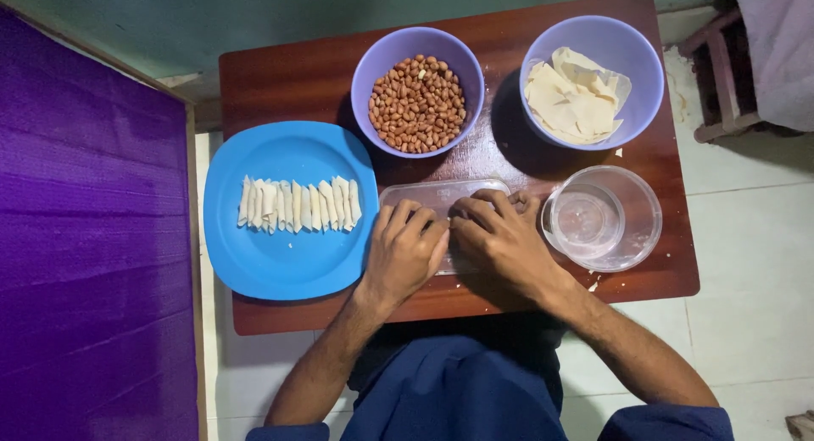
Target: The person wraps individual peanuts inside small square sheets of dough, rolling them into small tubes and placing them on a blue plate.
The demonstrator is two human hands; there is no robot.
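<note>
While both hands press side by side on a clear tray (441, 195) at the near edge of the brown surface (288, 76), the left hand (405, 253) lies flat, grip apart. The right hand (500, 237) curls its fingers (475, 210) down; whether they pinch anything I cannot tell. Left of them, a blue plate (280, 263) holds a row of rolls (298, 205). Beyond stand bowls of peanuts (418, 102) and wrappers (575, 97); a clear bowl (623, 229) sits right.
</note>
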